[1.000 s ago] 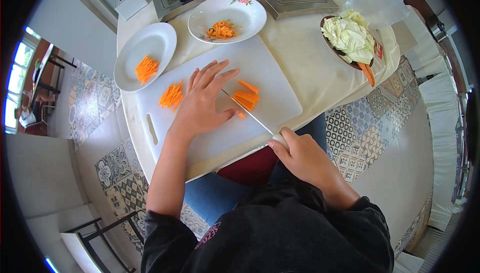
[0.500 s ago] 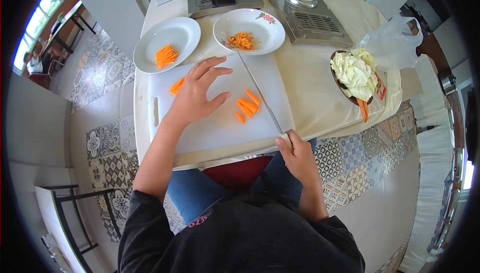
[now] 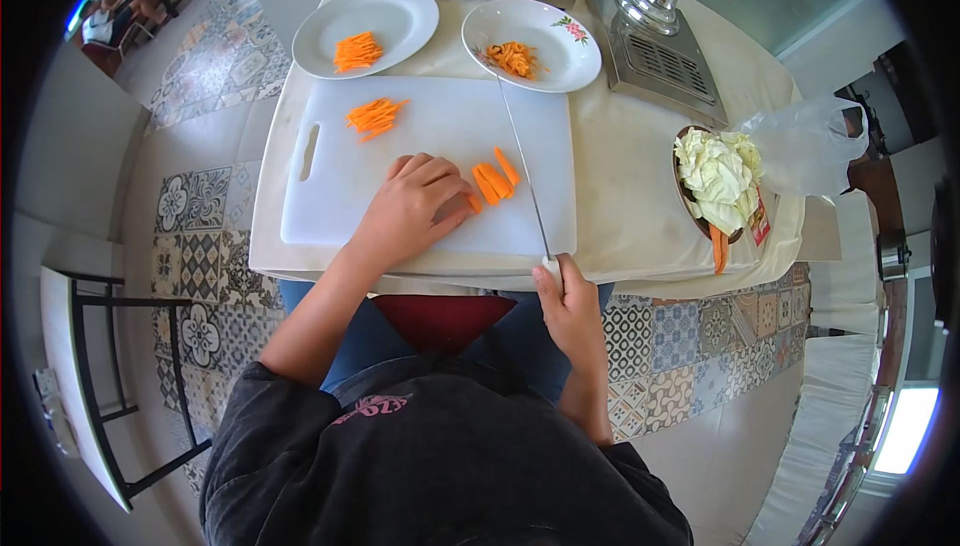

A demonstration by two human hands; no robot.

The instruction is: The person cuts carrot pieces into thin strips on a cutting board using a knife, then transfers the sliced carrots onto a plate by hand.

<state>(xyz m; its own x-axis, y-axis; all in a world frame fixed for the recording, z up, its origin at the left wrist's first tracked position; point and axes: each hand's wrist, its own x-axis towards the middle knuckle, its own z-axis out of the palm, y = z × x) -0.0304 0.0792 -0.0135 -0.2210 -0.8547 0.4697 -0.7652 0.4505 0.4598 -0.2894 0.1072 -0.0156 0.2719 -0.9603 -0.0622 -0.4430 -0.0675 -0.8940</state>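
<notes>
right hand grips one knife — left hand curled at carrot pieces, grip unclear — two dishes

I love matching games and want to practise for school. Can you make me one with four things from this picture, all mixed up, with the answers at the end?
Things
1. Knife
2. Cabbage
3. Left hand
4. Cutting board

Colours, places and states
A. White, with a handle slot at one end
B. Curled beside the thick carrot sticks
C. Held in the right hand
D. Pale green, piled in the brown dish

Right pairs
1-C, 2-D, 3-B, 4-A
</notes>
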